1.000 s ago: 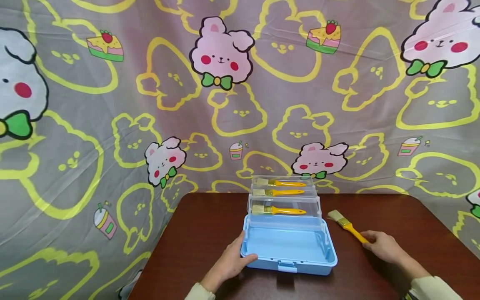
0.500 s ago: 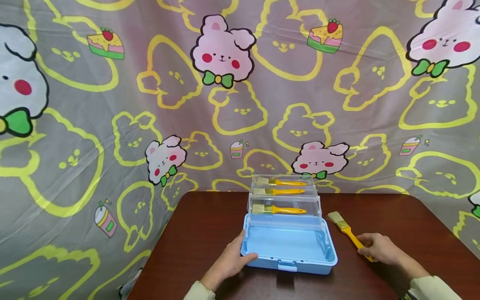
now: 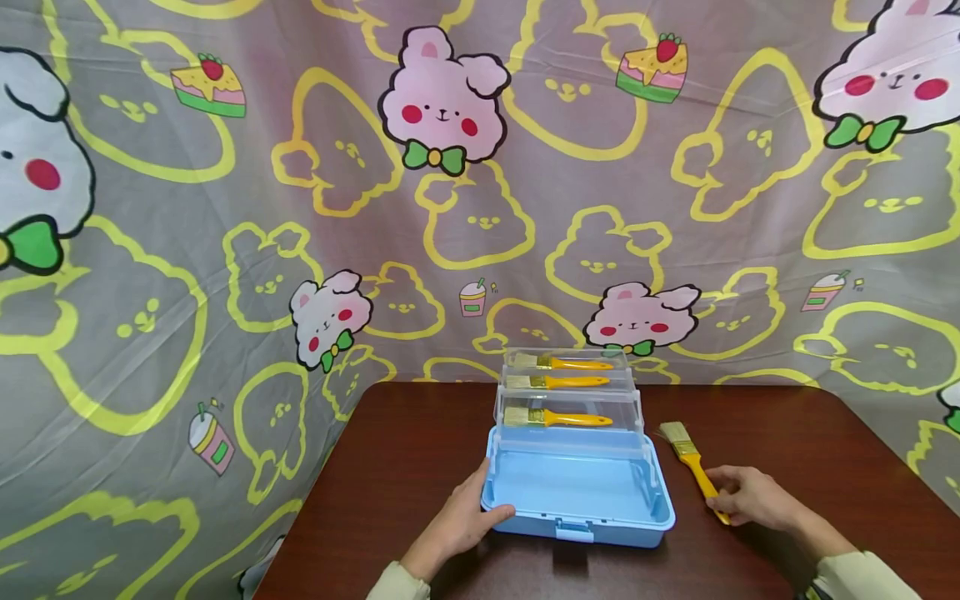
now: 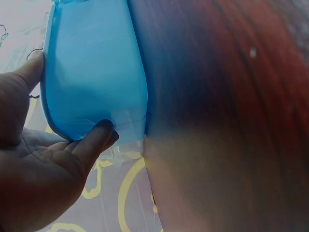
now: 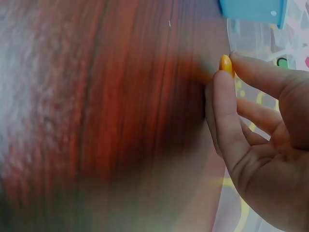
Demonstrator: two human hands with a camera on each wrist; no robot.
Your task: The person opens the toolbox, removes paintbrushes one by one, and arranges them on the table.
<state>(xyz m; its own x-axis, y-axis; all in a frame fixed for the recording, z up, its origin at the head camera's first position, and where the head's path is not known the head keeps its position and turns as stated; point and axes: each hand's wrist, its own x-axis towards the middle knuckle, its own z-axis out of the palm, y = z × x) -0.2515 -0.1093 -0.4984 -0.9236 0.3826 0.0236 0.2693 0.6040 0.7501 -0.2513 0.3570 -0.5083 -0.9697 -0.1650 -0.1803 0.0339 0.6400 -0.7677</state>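
Observation:
A light blue toolbox [image 3: 573,487] stands on the table with its clear tiered trays raised at the back. My left hand [image 3: 467,518] grips its left front corner, thumb over the rim and fingers along the outer side. In the left wrist view the fingers [image 4: 99,140] lie against the blue wall. To the right of the box, a paintbrush [image 3: 692,458] with a yellow handle and pale bristles points away from me. My right hand [image 3: 753,498] pinches its handle between thumb and fingers. The yellow handle end [image 5: 225,63] shows between the fingertips in the right wrist view.
Three similar paintbrushes lie in the trays, one per tier: upper [image 3: 573,364], middle [image 3: 570,382] and lower [image 3: 573,419]. The box has a front latch [image 3: 574,532]. A patterned curtain [image 3: 450,250] hangs right behind the dark wooden table [image 3: 405,450].
My right hand has slid a little left and up along the handle, so the handle's end now sticks out below it. The brush has turned slightly more upright. My left hand stays put.

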